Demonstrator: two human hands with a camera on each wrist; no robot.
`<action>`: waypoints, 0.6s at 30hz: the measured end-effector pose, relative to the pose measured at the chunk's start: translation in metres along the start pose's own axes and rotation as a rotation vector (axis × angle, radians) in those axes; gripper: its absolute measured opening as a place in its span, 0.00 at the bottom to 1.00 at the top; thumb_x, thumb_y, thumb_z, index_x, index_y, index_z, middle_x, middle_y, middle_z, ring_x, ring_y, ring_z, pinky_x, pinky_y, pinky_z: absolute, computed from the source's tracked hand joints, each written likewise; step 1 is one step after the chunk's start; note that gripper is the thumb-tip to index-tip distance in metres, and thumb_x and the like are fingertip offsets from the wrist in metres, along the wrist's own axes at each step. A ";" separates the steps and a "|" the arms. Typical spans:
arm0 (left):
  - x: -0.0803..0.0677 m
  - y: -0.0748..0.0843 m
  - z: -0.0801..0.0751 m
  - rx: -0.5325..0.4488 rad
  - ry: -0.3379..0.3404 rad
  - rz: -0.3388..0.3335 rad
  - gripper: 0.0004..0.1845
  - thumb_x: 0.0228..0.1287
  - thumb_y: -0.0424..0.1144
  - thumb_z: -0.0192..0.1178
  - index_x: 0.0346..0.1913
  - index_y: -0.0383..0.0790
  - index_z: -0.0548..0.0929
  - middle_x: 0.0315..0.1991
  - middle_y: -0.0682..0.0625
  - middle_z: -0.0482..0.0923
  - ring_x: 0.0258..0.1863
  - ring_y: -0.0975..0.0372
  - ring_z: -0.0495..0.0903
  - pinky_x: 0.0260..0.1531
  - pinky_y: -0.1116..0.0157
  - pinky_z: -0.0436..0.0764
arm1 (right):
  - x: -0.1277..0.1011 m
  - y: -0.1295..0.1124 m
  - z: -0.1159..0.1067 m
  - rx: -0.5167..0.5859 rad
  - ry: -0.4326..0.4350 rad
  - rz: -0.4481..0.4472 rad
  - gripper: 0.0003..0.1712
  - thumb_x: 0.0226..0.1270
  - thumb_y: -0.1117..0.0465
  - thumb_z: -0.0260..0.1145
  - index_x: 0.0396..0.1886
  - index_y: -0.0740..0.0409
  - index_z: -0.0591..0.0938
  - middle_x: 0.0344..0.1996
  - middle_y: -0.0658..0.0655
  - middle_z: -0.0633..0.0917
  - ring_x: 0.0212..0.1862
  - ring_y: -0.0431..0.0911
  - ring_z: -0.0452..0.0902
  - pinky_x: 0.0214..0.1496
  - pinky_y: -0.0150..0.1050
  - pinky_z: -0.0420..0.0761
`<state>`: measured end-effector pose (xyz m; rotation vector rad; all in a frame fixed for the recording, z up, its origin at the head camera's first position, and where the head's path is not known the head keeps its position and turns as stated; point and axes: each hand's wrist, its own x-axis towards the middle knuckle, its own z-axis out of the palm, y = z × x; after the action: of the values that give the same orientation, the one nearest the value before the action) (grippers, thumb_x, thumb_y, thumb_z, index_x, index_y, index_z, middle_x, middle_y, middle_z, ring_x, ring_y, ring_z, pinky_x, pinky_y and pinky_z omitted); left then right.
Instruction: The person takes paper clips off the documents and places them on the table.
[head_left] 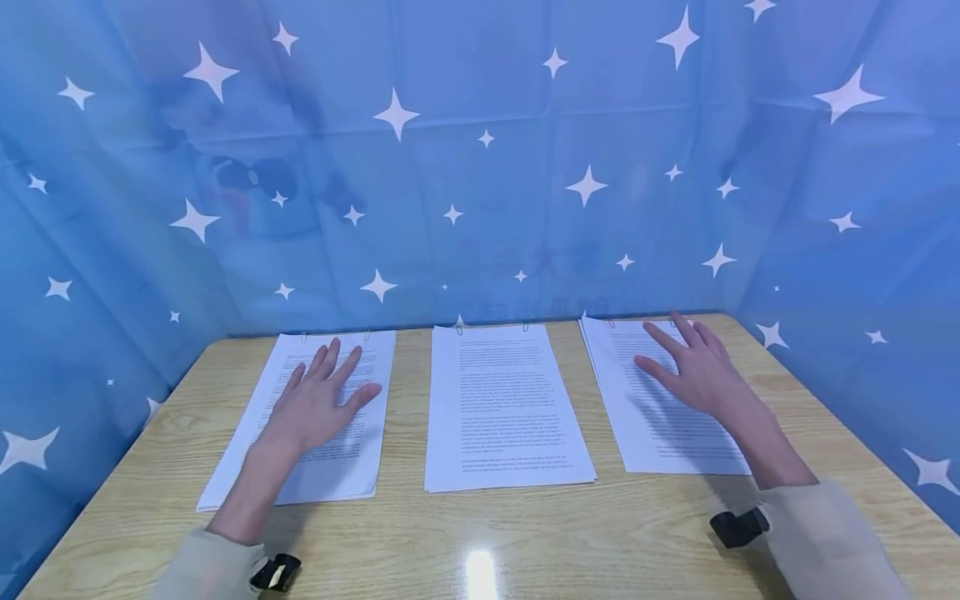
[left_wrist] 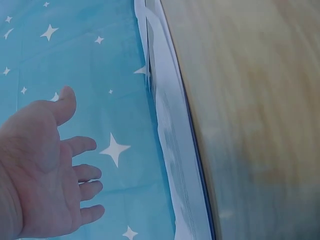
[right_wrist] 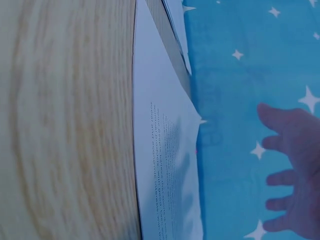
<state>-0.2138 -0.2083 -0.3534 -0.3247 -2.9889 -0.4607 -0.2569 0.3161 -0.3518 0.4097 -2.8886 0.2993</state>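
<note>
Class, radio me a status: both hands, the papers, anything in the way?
Left hand open over left stack. Right hand open over right stack. Middle stack untouched. Nothing blocking.

A wooden table [head_left: 480, 533] carries three paper stacks [head_left: 502, 404].

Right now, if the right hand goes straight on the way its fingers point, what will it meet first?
The right hand points up and left along the right paper stack. Going on, it would likely pass the stack's top edge, with its paper clips, then meet the blue star cloth. Its height over the paper is unclear.
</note>
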 end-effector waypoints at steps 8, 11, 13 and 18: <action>0.003 0.013 0.002 -0.075 0.007 0.059 0.42 0.75 0.67 0.43 0.80 0.41 0.56 0.79 0.33 0.45 0.77 0.39 0.45 0.73 0.39 0.45 | -0.006 0.008 -0.001 0.019 0.002 0.017 0.42 0.78 0.38 0.53 0.76 0.62 0.63 0.73 0.81 0.53 0.71 0.79 0.47 0.69 0.73 0.49; 0.005 0.017 0.005 -0.094 0.006 0.075 0.42 0.76 0.66 0.43 0.80 0.41 0.55 0.79 0.33 0.46 0.78 0.41 0.45 0.74 0.40 0.45 | -0.008 0.011 -0.001 0.033 0.004 0.029 0.42 0.77 0.38 0.53 0.77 0.62 0.62 0.73 0.80 0.53 0.70 0.80 0.47 0.67 0.75 0.51; 0.007 0.019 0.007 -0.101 0.007 0.086 0.42 0.76 0.66 0.43 0.80 0.41 0.55 0.79 0.34 0.46 0.78 0.42 0.46 0.74 0.41 0.45 | -0.010 0.012 -0.002 0.041 0.005 0.031 0.42 0.77 0.38 0.54 0.77 0.62 0.62 0.73 0.80 0.54 0.70 0.80 0.47 0.67 0.76 0.52; 0.011 0.027 0.013 -0.138 0.007 0.115 0.41 0.76 0.65 0.44 0.80 0.41 0.57 0.79 0.33 0.48 0.77 0.41 0.48 0.74 0.41 0.48 | -0.012 0.015 -0.003 0.060 0.007 0.033 0.41 0.77 0.40 0.55 0.76 0.64 0.62 0.71 0.83 0.56 0.69 0.80 0.49 0.66 0.76 0.53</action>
<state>-0.2197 -0.1772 -0.3564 -0.5031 -2.9181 -0.6548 -0.2498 0.3339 -0.3545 0.3711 -2.8879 0.3926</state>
